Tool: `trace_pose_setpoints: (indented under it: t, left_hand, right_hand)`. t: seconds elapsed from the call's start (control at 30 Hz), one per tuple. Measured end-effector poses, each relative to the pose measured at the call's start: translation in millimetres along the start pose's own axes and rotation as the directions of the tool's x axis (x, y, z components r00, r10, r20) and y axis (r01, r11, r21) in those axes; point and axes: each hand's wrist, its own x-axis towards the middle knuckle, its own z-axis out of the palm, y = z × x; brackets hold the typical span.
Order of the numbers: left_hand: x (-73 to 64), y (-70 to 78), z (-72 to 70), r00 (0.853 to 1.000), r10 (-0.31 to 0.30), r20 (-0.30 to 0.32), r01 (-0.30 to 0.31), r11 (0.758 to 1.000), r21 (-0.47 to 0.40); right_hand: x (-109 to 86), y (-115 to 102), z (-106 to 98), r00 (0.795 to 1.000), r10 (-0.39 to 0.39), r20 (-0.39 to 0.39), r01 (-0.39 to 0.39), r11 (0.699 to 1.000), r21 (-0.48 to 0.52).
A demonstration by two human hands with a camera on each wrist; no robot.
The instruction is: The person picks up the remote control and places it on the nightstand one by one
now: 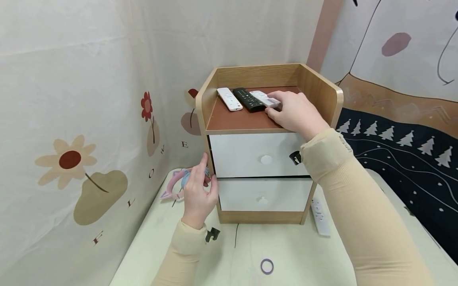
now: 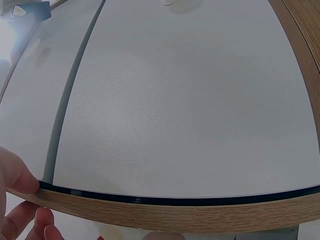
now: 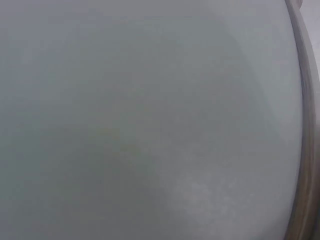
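Observation:
A small wooden cabinet (image 1: 261,217) with two white drawers stands on the bed-like surface. On its brown top lie a white remote control (image 1: 229,99) and a black remote control (image 1: 248,99), side by side. My right hand (image 1: 297,113) pinches the near end of another white remote control (image 1: 260,95), to the right of the black one. Lower down, my left hand (image 1: 200,192) grips the cabinet's left side edge. In the left wrist view its thumb (image 2: 20,175) lies on the front of the side panel (image 2: 165,216), fingers on the outer side. The right wrist view shows mostly a blurred white drawer front (image 3: 150,120).
Pink cat-ear headphones (image 1: 174,186) lie left of the cabinet, by my left hand. A white power strip (image 1: 320,218) lies on the right. A purple ring (image 1: 266,266) is in front. Patterned fabric hangs behind and to both sides.

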Motion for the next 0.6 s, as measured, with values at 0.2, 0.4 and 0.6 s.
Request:
trace_pose_setpoints:
  t: [0.2,0.4,0.6]
  left_hand:
    - [0.1,0.8,0.9,1.000,0.001,-0.001,-0.001,1.000,-0.001]
    - [0.5,0.1,1.1,1.000,-0.005,0.001,0.005,1.000,-0.003]
    - [-0.9,-1.7,0.3,1.000,-0.006,0.000,0.006,1.000,0.007]
  right_hand:
    - [-10.6,1.2,0.7,0.995,0.000,-0.097,0.004,0.999,0.046]
    - [-24.0,2.3,5.4,0.983,-0.007,-0.185,0.022,0.997,0.078]
    - [-37.9,4.8,14.5,0.954,-0.051,-0.296,0.086,0.991,0.106]
